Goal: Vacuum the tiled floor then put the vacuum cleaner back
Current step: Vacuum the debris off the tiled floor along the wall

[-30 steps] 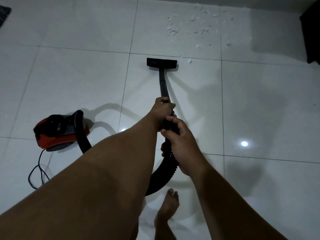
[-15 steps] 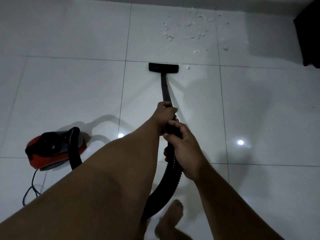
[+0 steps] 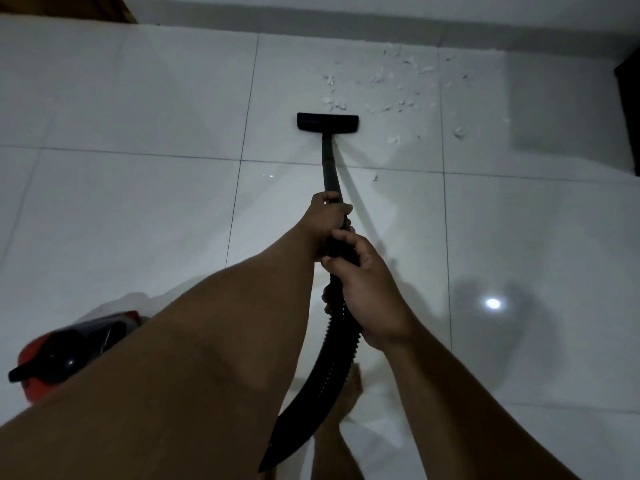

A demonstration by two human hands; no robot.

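both hands (image 3: 346,251) gripping wand (image 3: 330,171), nozzle (image 3: 327,123) beside scraps (image 3: 388,88)

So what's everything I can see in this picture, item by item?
floor nozzle: one, black, flat on a tile just short of the scraps
wand: one, black, from nozzle to the hands
hose: one, black, ribbed, curving down below the hands
vacuum body: one, red and black, lower left, partly behind the arm
paper scraps: many, white, scattered near the far wall
floor tiles: several, white, glossy
dark furniture: one, right edge
bare foot: one, bottom centre
left hand: gripping the wand
right hand: gripping the hose end
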